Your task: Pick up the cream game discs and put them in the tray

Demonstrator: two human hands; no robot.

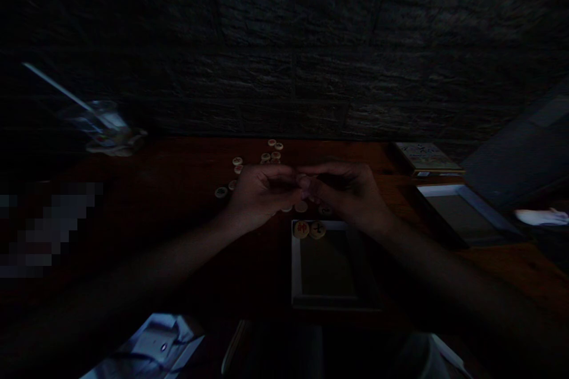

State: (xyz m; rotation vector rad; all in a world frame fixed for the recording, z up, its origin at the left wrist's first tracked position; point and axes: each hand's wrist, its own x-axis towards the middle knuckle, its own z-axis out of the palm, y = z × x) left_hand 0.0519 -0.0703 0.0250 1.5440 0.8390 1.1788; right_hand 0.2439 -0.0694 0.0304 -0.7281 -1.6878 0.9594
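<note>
My left hand (258, 194) and my right hand (355, 192) meet over the table, fingertips together in a pinch. Whatever is between the fingers is too dark and too covered to make out. Just below them is an open shallow box (296, 275) with pale walls. A xiangqi piece with a red character (301, 229) and one with a dark character (317, 229) lie side by side in its far left corner. More round xiangqi pieces (221, 192) are scattered beyond and left of my hands, some partly hidden behind them.
On the wooden table (178, 189), a clear cup with a straw (106, 124) stands far left. A closed printed box (427, 157) and an open box lid or tray (462, 213) lie at the right. A dark stone wall (284, 71) rises behind the table.
</note>
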